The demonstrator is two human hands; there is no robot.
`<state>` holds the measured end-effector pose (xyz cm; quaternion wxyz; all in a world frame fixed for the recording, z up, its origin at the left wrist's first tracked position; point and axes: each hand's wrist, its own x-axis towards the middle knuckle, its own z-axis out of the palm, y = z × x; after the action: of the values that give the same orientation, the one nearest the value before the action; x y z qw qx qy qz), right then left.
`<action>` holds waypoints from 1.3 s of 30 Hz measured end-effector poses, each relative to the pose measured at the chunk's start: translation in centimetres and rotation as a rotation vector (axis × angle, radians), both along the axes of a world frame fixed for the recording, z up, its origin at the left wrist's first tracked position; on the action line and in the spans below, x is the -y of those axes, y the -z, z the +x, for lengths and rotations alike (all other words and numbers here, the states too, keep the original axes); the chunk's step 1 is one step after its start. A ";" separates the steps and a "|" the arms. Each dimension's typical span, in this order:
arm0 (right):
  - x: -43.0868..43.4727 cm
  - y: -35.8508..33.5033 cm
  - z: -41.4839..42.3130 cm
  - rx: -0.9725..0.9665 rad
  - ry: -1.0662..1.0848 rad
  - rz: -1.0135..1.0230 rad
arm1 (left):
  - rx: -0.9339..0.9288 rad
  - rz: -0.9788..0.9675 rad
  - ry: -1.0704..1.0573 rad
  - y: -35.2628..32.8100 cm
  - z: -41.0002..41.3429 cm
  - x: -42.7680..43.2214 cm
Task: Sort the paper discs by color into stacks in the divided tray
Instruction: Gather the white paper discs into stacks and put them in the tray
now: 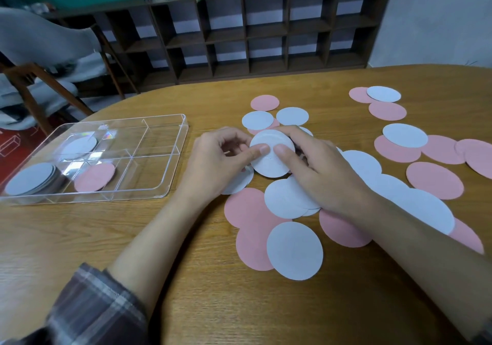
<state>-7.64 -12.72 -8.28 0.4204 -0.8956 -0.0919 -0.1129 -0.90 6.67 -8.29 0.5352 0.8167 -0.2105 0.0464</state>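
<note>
Paper discs [294, 250], pink and white, lie scattered and overlapping across the right half of a wooden table [213, 304], with a few small clusters lying apart towards the far right edge. Behind the table stands a dark shelf unit [266, 32] of open cubbies. On the table's left side sits the clear divided tray [149, 171]: its near-left compartment holds a stack of white discs [32, 178], the compartment just right of that holds a pink disc [94, 176], and a far-left compartment holds a single white one [80, 146]. Just right of the tray, above the loose pile, the left hand [215, 158] and the right hand [314, 168] meet on one held white disc [271, 160], each thumb pressed on its upper face and the fingers curled behind it.
</note>
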 end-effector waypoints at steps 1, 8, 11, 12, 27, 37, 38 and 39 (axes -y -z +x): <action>0.0 0.1 0.1 0.002 0.003 -0.029 | 0.041 0.037 0.008 0.0 0.0 -0.1; 0.6 0.3 0.2 0.008 0.101 -0.051 | 0.167 0.530 0.037 -0.1 1.9 -2.9; 0.9 0.3 0.3 -0.013 0.131 -0.045 | 0.078 0.583 0.056 -0.2 2.0 -3.5; 0.9 0.4 0.3 -0.017 0.131 -0.044 | 0.072 0.578 0.063 -0.2 2.0 -3.4; 0.8 0.3 0.3 -0.007 0.133 -0.042 | 0.107 0.376 0.056 0.0 1.7 -2.3; 0.7 0.4 0.4 0.001 0.136 -0.025 | -0.323 -0.211 0.078 -0.5 0.8 -1.3; 0.7 0.4 0.4 0.003 0.137 -0.018 | -0.349 -0.240 0.096 -0.6 0.7 -1.2; 0.6 0.5 0.5 0.002 0.138 -0.011 | -0.363 -0.265 0.114 -0.6 0.6 -1.0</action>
<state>-7.18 -13.37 -8.76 0.4068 -0.9019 -0.0307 -0.1419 -0.33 7.67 -7.69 0.6687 0.7210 -0.1485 -0.1044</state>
